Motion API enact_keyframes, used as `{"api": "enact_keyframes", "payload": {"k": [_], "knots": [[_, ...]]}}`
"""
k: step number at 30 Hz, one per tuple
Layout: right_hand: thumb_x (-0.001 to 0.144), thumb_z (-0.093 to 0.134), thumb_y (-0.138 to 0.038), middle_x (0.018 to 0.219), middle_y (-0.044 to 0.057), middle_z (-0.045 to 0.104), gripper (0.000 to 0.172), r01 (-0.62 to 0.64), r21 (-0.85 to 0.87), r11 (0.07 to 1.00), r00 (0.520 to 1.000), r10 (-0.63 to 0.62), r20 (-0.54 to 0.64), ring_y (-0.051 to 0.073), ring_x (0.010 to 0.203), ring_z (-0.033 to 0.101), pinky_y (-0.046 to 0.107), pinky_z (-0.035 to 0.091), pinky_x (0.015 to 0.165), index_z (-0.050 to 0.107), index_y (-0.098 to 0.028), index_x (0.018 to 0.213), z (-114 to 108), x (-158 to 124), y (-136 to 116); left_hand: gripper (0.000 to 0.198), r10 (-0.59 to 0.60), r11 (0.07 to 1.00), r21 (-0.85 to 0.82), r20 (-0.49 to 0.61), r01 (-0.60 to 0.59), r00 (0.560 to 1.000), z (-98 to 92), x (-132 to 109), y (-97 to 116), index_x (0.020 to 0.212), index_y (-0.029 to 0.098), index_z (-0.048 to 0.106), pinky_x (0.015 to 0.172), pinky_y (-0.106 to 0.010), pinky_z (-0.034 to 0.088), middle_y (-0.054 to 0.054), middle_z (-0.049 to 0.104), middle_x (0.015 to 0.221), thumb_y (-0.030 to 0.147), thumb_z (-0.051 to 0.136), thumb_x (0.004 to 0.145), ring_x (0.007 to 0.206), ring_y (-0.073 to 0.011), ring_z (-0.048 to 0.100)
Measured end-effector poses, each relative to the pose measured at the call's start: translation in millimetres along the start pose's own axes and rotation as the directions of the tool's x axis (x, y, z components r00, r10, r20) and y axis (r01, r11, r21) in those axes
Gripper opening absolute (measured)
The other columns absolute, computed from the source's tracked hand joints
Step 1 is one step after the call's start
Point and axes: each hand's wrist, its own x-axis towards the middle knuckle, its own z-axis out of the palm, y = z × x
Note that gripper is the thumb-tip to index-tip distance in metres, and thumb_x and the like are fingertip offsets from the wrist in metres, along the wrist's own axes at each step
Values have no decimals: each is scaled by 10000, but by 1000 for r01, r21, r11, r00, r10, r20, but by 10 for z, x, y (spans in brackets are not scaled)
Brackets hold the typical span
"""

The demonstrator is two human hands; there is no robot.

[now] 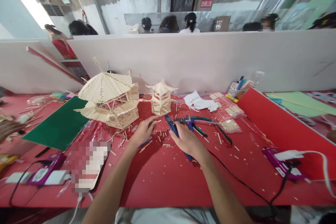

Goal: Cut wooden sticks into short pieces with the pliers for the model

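My right hand (185, 138) is wrapped round a pair of blue-handled pliers (172, 126), whose jaws point away from me. To their left, the fingers of my left hand (144, 131) are drawn together in a pinch; anything between them is too small to make out. Just beyond both hands stands a small pavilion model (161, 99) made of thin wooden sticks. A larger stick pavilion (112, 101) with two roof tiers sits at the left. A blue glue gun (189, 123) lies beside my right hand. Short stick offcuts (162, 134) are scattered between the hands.
More hand tools with teal and red handles (225, 134), a white cloth (199, 101) and bagged sticks (228, 115) lie right. A phone (91, 168), a green board (59, 124) and power strips (283, 162) flank me. Another person's hand (10, 127) is far left. A white partition (183, 59) stands behind.
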Motion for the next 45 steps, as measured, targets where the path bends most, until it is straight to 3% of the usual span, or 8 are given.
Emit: {"api": "enact_keyframes", "payload": {"k": [5,11,16,23,30,37,41,45], "knots": [[901,549,-432,1139,194,640,380,-79,-163,983,997,78,-14,320,1104,600,356,428,852,519,-138,1140,6,-20,61,323,4,993,116,47,-10,999,-1,17,-48,1141,171,680,731,-264,451,-57,705,884,274,448,941,722,-150,590],[874,579,-398,1184,258,616,544,-135,-287,948,984,163,77,378,1122,588,448,441,864,457,-73,1293,125,-14,106,228,-42,984,178,49,32,998,7,22,-56,983,176,657,701,-255,433,-19,673,808,279,467,911,707,-149,581],[887,568,-366,1230,276,581,541,-155,-322,934,980,186,67,387,1176,537,472,445,876,456,-74,1329,147,-17,109,161,-42,968,251,86,19,995,14,17,-98,890,185,625,715,-261,426,-23,665,807,280,495,908,731,-158,592],[919,560,-324,1247,237,544,437,-89,-336,938,994,104,28,370,1232,463,447,467,866,502,-125,1304,134,-30,73,203,24,938,330,252,-109,967,-23,-13,-148,888,191,675,740,-283,430,-67,654,903,294,506,935,795,-182,599],[963,499,-344,1132,174,596,291,40,-295,955,998,-52,-31,304,1101,545,371,453,844,568,-174,1189,152,52,52,194,103,964,164,493,-208,864,29,18,-269,927,203,730,794,-255,453,-68,681,941,142,557,866,867,-167,622],[980,477,-259,1008,90,667,175,204,-147,968,979,-205,8,217,975,621,296,416,818,623,-202,1058,285,106,4,168,132,942,203,503,-266,854,82,5,-378,899,194,706,799,-252,445,-59,651,920,136,552,866,867,-170,605],[931,566,-233,956,56,690,114,226,-68,972,974,-225,21,196,935,642,273,404,771,623,-204,1025,319,131,-3,172,147,911,256,530,-323,835,85,-9,-365,935,190,682,793,-260,441,-65,640,928,150,520,892,879,-183,598],[862,681,-260,886,21,703,192,239,46,970,970,-240,24,181,852,666,260,414,723,598,-214,1029,371,141,3,149,196,904,246,490,-351,849,78,-17,-321,948,168,652,801,-271,437,-77,630,933,206,510,924,883,-193,584]]}}
